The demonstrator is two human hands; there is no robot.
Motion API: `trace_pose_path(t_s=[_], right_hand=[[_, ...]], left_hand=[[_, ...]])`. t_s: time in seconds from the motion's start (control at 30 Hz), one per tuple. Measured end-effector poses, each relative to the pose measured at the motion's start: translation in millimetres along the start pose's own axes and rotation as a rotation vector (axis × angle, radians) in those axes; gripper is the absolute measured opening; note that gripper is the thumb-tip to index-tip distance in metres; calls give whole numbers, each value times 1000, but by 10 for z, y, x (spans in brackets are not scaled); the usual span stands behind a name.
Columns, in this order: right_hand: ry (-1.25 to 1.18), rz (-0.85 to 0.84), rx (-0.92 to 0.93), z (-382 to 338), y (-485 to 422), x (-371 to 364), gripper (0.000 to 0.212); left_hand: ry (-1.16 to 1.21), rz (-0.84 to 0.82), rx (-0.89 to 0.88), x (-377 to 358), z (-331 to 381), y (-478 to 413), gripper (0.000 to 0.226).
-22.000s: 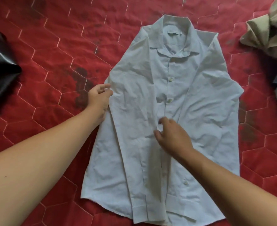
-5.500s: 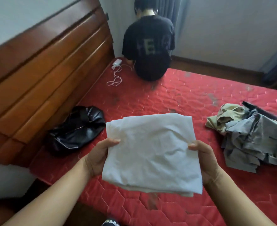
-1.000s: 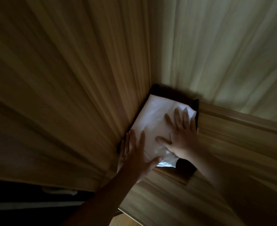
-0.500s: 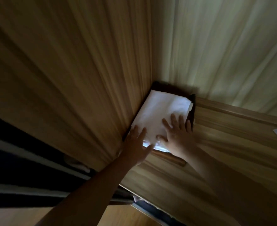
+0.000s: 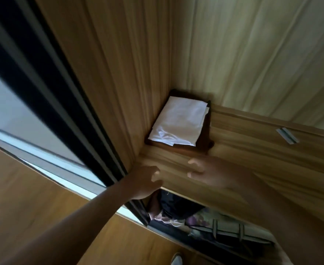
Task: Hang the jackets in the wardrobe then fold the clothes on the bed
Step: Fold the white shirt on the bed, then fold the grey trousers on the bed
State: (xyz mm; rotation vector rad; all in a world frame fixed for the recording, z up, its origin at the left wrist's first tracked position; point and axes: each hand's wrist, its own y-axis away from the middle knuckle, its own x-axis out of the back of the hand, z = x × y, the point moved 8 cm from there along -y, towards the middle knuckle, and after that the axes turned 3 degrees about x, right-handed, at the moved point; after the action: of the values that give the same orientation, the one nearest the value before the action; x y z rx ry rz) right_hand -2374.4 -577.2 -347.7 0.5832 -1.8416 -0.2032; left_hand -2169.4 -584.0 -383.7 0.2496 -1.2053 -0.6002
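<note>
Head view: two hands, the left hand [image 5: 144,182] and the right hand [image 5: 214,175], hover apart near the front edge of the wooden shelf [image 5: 252,150]. Their fingers are loose and grasp nothing. Beyond the fingertips, one folded white shirt [image 5: 178,124] lies on one dark brown folded garment [image 5: 204,138], tucked into the corner against the side panel [image 5: 128,83]. Smooth wood grain runs right of the right fingers to one small metal strip [image 5: 287,135].

Left forearm [image 5: 84,213] and right forearm [image 5: 283,213] are bare; one pale shoe toe [image 5: 176,259] shows.
</note>
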Motion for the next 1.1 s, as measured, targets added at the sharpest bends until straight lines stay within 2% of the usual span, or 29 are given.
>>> trace_pose_path(t_s=[0.07, 0.17, 0.33, 0.47, 0.7, 0.87, 1.1], right_hand=[[-21, -34, -31, -193, 196, -75, 58], [-25, -36, -62, -572, 386, -215, 53], [59, -102, -21, -1603, 590, -578, 51], [102, -187, 86, -2620, 553, -1019, 54], [236, -241, 350, -4521, 225, -1693, 54], [355, -280, 519, -5615, 22, -2027, 44], [461, -371, 716, -6906, -523, -2457, 55]], left_hand=[[-7, -22, -13, 11, -119, 308, 45], [-16, -23, -12, -6, -456, 789, 37], [-15, -4, 69, -129, -1353, 1679, 43], [43, 42, 192, -217, -2269, 2391, 47], [170, 148, 470, -304, -3802, 3708, 52], [272, 178, 662, -432, -4615, 4434, 53], [427, 274, 882, -549, -5550, 5071, 53]])
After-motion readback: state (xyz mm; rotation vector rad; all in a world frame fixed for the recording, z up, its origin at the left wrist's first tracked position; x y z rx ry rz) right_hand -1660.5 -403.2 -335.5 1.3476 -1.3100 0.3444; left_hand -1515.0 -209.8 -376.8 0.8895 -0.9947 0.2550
